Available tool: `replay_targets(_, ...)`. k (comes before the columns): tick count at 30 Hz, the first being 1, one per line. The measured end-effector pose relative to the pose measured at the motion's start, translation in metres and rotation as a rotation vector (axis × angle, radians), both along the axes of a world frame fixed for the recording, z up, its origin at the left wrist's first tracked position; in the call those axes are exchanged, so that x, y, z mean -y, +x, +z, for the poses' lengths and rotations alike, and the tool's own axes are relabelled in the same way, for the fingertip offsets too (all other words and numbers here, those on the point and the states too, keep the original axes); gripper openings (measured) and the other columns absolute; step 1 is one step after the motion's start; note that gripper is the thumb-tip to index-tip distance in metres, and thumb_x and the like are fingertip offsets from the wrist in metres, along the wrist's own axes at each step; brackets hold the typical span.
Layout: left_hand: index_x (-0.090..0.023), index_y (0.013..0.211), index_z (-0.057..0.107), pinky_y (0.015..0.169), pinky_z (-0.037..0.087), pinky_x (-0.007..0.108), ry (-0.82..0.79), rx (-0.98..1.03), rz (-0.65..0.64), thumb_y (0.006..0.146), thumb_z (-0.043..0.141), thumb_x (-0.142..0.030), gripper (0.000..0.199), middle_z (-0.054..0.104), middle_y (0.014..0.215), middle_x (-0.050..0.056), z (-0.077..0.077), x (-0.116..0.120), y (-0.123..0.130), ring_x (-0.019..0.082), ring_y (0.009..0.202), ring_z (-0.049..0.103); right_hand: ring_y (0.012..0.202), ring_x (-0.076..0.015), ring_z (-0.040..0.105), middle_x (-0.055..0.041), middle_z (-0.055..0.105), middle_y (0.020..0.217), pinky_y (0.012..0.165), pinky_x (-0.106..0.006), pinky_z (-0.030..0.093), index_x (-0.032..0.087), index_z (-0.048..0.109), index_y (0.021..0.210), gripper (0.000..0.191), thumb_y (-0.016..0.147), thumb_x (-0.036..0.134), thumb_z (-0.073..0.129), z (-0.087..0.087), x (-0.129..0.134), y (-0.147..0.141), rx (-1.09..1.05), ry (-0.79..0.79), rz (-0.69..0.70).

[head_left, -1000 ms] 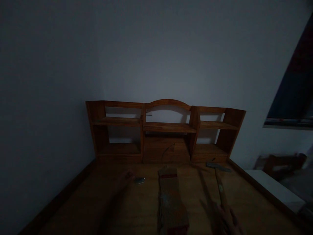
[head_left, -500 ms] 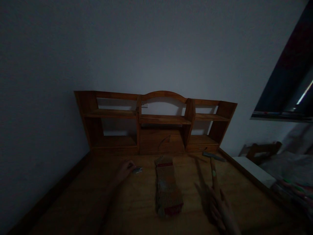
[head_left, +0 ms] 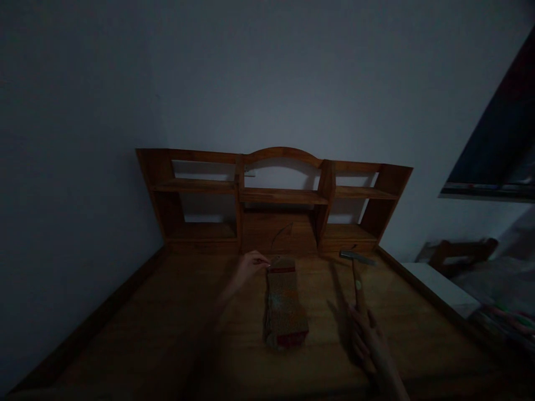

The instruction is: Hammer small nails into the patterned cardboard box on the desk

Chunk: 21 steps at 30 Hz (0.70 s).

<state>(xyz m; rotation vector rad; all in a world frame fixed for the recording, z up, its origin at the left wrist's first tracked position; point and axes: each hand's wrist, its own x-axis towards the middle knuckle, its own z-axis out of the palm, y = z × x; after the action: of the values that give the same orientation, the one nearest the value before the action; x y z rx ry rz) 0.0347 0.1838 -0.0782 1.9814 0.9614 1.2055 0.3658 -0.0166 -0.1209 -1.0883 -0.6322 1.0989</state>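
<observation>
My right hand (head_left: 368, 340) is wrapped around the wooden handle of a hammer (head_left: 356, 281), whose metal head points away from me, close to the shelf unit. My left hand (head_left: 251, 264) is closed in a pinch at the far left corner of a brown folded bundle (head_left: 287, 303). The bundle has dark red bands at both ends and looks like cardboard, though the dim light leaves this unsure. What the left fingertips hold, if anything, is too small and dark to make out.
The wooden tabletop (head_left: 167, 312) has raised side edges. Along its back stands a wooden shelf unit (head_left: 284, 195) against the wall. To the right are a white surface (head_left: 438, 287), a wooden chair back (head_left: 463, 250) and a dark window (head_left: 493, 150).
My left hand has moved right and away from me to the bundle's corner. The small shiny metal piece at its fingers no longer shows. My right hand still holds the hammer.
</observation>
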Motion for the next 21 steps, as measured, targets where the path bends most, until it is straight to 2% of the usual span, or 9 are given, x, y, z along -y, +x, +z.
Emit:
replay_targets(4,-0.018,0.080,0.071,0.073,0.052,0.030,-0.015,0.024,0.054,0.078,0.066,-0.037,0.020,0.072,0.082,0.005,-0.021,0.005,0.024,0.020,0.078,0.068,0.030,-0.0019,0.028,0.0113,0.046,0.051,0.029,-0.013,0.023,0.024,0.051,0.112,0.067,0.058,0.050,0.079,0.003,0.001,-0.005,-0.016,-0.006,-0.016)
replay_targets(9,-0.020,0.090,0.071,0.079,0.053,0.031,0.002,0.069,0.187,0.081,0.062,-0.034,0.019,0.074,0.092,0.004,-0.044,0.012,0.023,0.020,0.085,0.069,0.028,-0.0016,0.026,0.0100,0.052,0.052,0.028,-0.014,0.021,0.023,0.047,0.116,0.078,0.053,0.053,0.080,0.002,-0.003,-0.007,-0.011,-0.048,-0.060)
replay_targets(13,-0.020,0.098,0.069,0.077,0.055,0.031,-0.049,0.132,0.233,0.080,0.063,-0.031,0.023,0.074,0.094,0.004,-0.048,0.013,0.024,0.019,0.082,0.070,0.028,-0.0029,0.028,0.0091,0.054,0.052,0.029,-0.015,0.021,0.022,0.038,0.129,0.095,0.051,0.058,0.078,0.000,-0.004,-0.007,0.039,-0.093,-0.111)
replay_targets(17,-0.017,0.085,0.070,0.074,0.056,0.031,-0.092,0.221,0.240,0.075,0.068,-0.032,0.018,0.074,0.086,0.005,-0.050,0.010,0.030,0.020,0.079,0.070,0.027,-0.0055,0.028,0.0123,0.043,0.043,0.028,-0.017,0.023,0.022,0.035,0.135,0.091,0.061,0.060,0.073,0.002,-0.002,-0.010,0.114,-0.136,-0.113)
replay_targets(21,-0.017,0.079,0.068,0.073,0.057,0.031,-0.092,0.248,0.247,0.074,0.069,-0.033,0.018,0.073,0.081,0.005,-0.047,0.011,0.035,0.019,0.076,0.070,0.025,-0.0073,0.028,0.0154,0.034,0.040,0.026,-0.018,0.025,0.019,0.029,0.140,0.101,0.059,0.060,0.075,0.002,-0.004,-0.013,0.126,-0.125,-0.117)
